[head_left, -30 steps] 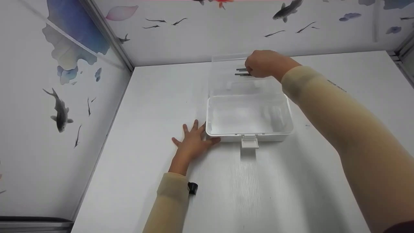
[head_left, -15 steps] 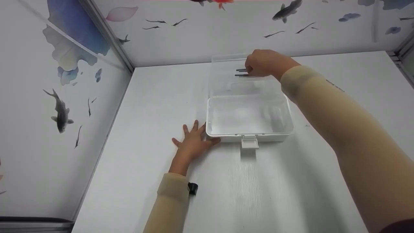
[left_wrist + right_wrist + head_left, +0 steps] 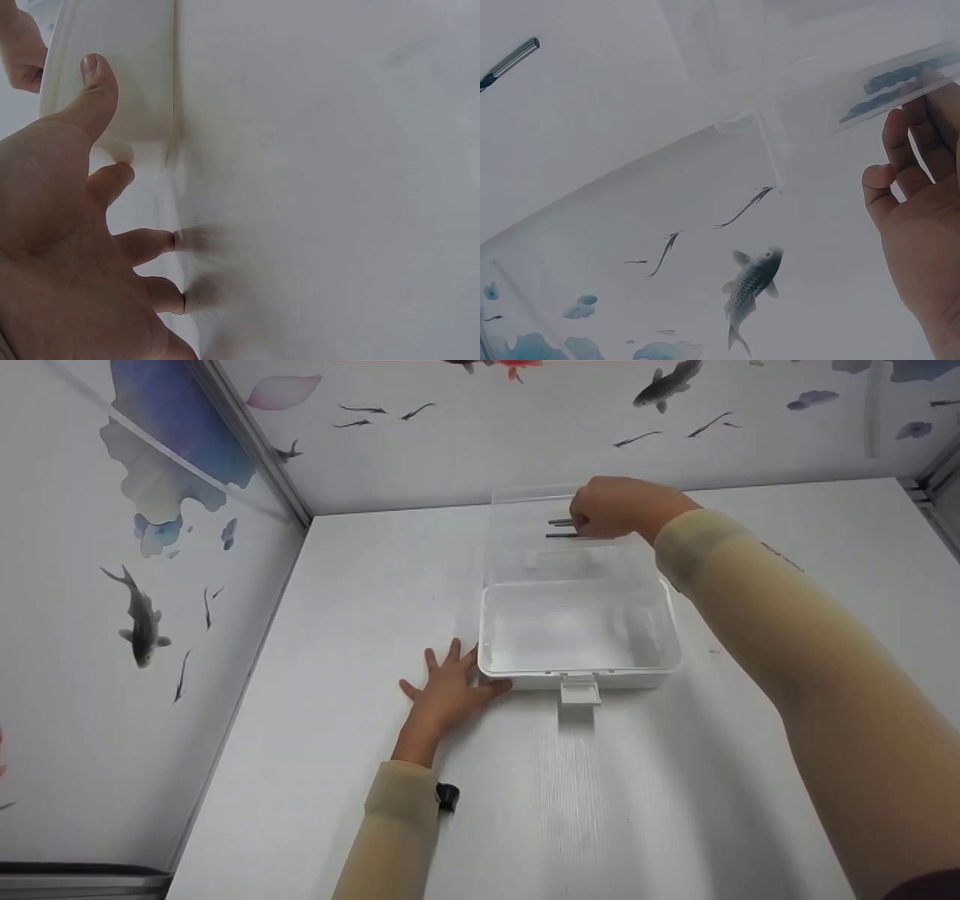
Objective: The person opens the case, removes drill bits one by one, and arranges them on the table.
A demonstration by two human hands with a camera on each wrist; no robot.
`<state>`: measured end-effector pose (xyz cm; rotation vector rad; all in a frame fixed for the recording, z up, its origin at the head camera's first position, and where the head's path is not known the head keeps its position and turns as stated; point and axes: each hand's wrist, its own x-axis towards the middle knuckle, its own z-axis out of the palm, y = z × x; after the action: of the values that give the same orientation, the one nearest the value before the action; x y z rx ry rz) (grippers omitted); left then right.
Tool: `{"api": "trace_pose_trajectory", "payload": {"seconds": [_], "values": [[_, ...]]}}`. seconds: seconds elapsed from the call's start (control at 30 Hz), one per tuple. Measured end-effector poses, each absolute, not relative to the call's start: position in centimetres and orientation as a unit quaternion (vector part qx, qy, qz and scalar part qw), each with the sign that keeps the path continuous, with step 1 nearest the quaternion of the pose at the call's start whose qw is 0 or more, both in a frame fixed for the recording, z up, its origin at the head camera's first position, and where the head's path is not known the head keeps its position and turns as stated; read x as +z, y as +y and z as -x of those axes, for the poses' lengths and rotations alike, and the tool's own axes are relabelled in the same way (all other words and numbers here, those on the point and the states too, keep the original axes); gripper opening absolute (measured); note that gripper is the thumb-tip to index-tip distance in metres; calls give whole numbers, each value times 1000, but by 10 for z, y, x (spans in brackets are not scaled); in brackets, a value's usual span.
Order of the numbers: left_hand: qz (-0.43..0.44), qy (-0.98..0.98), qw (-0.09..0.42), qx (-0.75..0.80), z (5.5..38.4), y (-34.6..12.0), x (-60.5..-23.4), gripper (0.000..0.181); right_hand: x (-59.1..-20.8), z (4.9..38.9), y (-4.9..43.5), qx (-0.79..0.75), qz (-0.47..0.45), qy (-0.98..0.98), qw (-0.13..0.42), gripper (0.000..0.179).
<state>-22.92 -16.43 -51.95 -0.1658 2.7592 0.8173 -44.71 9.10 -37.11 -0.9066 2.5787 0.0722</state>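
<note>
A clear plastic box [image 3: 577,671] with a white front latch [image 3: 580,690] stands opened, its transparent lid [image 3: 517,559] leaning back. My left hand [image 3: 448,694] lies with spread fingers at the box's front left corner; in the left wrist view its thumb [image 3: 97,94] is beside the box wall. My right hand [image 3: 615,508] is curled at the lid, pinching at drill bits there. Metal shanks [image 3: 561,535] stick out to its left. In the right wrist view, dark spiral drill bits [image 3: 904,77] show through the clear plastic beside the fingertips; the thumb is hidden.
Another drill bit [image 3: 782,557] lies on the white table [image 3: 360,607] behind the right sleeve. White panels printed with fish [image 3: 142,619] rise at the left and the back. A black piece [image 3: 448,796] sits at my left wrist.
Both hands and the box stay in place. By my right fingers the lower shanks look slightly shifted, with a single line showing where two showed before.
</note>
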Motion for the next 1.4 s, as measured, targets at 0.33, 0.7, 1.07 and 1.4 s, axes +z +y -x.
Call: {"api": "trace_pose_trajectory", "payload": {"seconds": [0.33,0.7,1.07,1.4], "values": [[58,953,132,266,231,-164,-520,83,-377,454,94,45,325,929,173,22],[64,954,132,262,230,-164,-518,84,-379,453,94,46,344,926,150,23],[62,951,133,272,230,-163,-520,84,-368,450,97,55,353,925,132,27],[62,951,135,271,230,-164,-518,84,-343,442,106,59,337,934,107,26]]}}
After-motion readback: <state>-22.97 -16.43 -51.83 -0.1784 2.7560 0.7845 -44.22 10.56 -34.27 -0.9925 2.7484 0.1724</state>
